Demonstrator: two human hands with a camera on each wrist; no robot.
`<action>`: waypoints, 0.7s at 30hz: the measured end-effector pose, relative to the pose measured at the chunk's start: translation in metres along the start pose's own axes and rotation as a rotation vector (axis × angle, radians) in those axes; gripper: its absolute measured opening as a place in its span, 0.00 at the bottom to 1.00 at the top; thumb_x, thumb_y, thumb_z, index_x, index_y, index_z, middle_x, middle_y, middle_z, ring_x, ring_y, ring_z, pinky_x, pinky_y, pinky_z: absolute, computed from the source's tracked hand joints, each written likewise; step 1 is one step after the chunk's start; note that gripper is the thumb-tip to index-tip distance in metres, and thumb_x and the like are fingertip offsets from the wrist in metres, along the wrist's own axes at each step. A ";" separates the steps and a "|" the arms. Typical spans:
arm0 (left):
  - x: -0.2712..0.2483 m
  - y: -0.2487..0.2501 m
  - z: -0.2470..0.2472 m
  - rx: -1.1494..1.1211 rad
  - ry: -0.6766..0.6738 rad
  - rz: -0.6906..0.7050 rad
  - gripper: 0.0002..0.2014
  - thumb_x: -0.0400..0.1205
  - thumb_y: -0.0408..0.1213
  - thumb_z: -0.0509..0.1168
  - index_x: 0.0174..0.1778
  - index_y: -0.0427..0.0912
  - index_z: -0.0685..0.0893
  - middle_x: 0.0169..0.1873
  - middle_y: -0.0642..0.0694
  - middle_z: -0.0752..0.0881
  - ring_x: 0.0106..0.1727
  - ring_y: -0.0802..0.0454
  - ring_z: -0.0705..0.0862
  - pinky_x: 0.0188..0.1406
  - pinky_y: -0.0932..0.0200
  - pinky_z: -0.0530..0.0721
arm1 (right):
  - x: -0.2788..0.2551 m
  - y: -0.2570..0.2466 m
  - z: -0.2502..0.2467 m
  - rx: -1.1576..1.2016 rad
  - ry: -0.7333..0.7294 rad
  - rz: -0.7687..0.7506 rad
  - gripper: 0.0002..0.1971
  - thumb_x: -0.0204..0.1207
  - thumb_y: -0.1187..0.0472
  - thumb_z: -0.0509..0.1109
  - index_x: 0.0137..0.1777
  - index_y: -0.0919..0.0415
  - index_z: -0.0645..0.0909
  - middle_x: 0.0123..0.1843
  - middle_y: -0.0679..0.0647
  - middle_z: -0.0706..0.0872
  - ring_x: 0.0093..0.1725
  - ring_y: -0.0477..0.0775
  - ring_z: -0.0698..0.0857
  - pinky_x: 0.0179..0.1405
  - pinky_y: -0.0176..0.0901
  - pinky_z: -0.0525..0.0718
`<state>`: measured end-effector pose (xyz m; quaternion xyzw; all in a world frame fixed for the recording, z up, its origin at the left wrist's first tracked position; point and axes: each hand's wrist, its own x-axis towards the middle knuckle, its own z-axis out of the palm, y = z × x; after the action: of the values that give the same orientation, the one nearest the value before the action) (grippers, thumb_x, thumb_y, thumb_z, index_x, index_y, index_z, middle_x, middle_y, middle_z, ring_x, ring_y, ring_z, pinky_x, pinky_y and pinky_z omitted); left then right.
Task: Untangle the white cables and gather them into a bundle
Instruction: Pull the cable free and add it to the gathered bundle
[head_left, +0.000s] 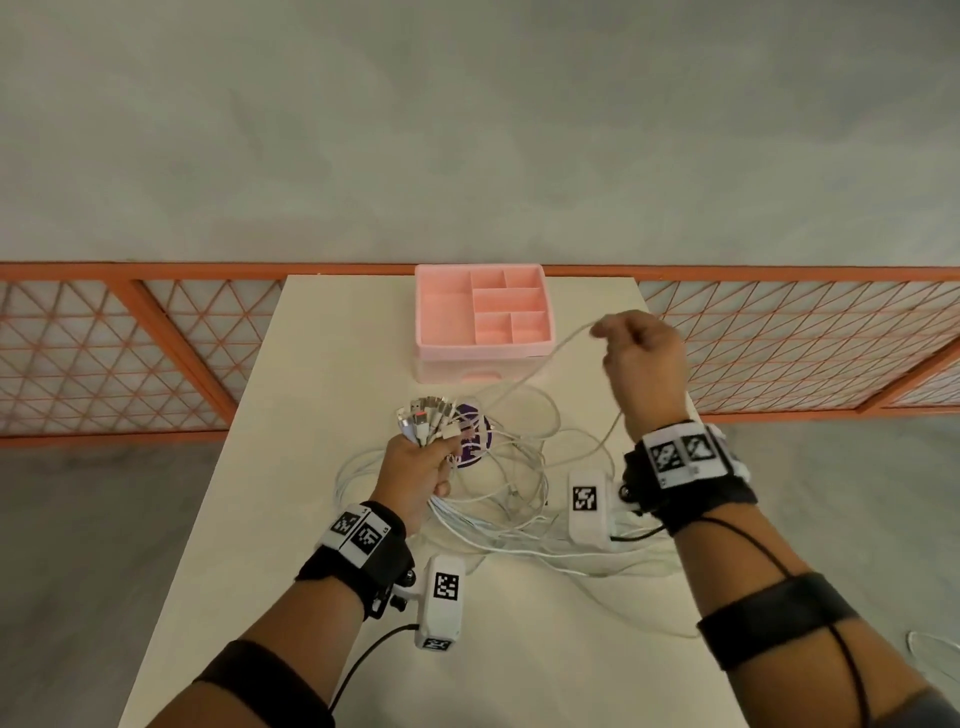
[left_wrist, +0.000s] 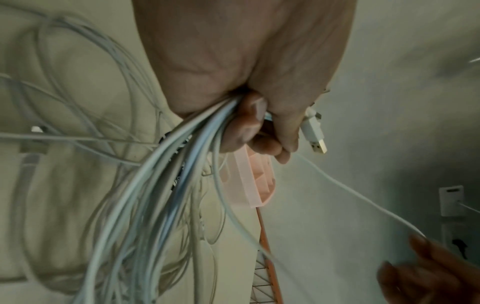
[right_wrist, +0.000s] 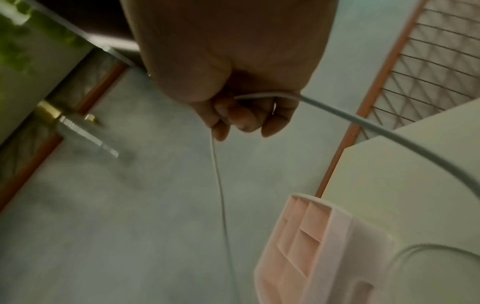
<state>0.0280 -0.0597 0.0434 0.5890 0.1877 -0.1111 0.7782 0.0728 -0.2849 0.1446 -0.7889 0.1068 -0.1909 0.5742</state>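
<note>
Left hand (head_left: 415, 475) is clenched around a fistful of white cables (head_left: 498, 499), their plugs (head_left: 428, 418) fanning up out of the fist, and the rest spills rightward in loose loops across the table (head_left: 519, 649), between the two hands. A purple disc (head_left: 475, 439) peeks out under the loops just beside that fist. Further back sits a pink organiser tray (head_left: 485, 312) at the table's far edge. Over on the right, the right hand (head_left: 641, 364) is raised above the table, fingers curled around a single cable strand (head_left: 545, 358) that runs down into the pile.
</note>
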 end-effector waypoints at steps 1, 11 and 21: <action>0.001 -0.001 -0.001 0.003 0.016 0.001 0.14 0.84 0.26 0.67 0.32 0.39 0.86 0.40 0.40 0.88 0.19 0.58 0.64 0.20 0.63 0.61 | 0.007 -0.001 -0.007 0.042 0.083 0.020 0.12 0.75 0.63 0.64 0.35 0.51 0.86 0.32 0.41 0.85 0.31 0.48 0.79 0.36 0.45 0.78; 0.005 0.011 0.021 0.145 0.013 0.092 0.10 0.80 0.23 0.70 0.32 0.33 0.82 0.20 0.46 0.68 0.21 0.52 0.60 0.22 0.62 0.60 | -0.003 0.033 -0.021 -0.783 -0.182 -0.115 0.24 0.77 0.68 0.64 0.74 0.61 0.76 0.74 0.60 0.76 0.72 0.65 0.74 0.70 0.62 0.77; -0.004 0.023 0.020 0.034 -0.138 0.109 0.07 0.76 0.30 0.72 0.44 0.29 0.88 0.33 0.40 0.81 0.20 0.56 0.62 0.22 0.63 0.59 | -0.040 -0.003 0.023 -0.289 -0.577 -0.159 0.12 0.84 0.61 0.65 0.40 0.60 0.85 0.24 0.36 0.80 0.27 0.36 0.78 0.32 0.29 0.71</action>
<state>0.0361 -0.0732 0.0700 0.6025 0.0995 -0.1119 0.7839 0.0460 -0.2482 0.1340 -0.8895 -0.0962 0.0133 0.4464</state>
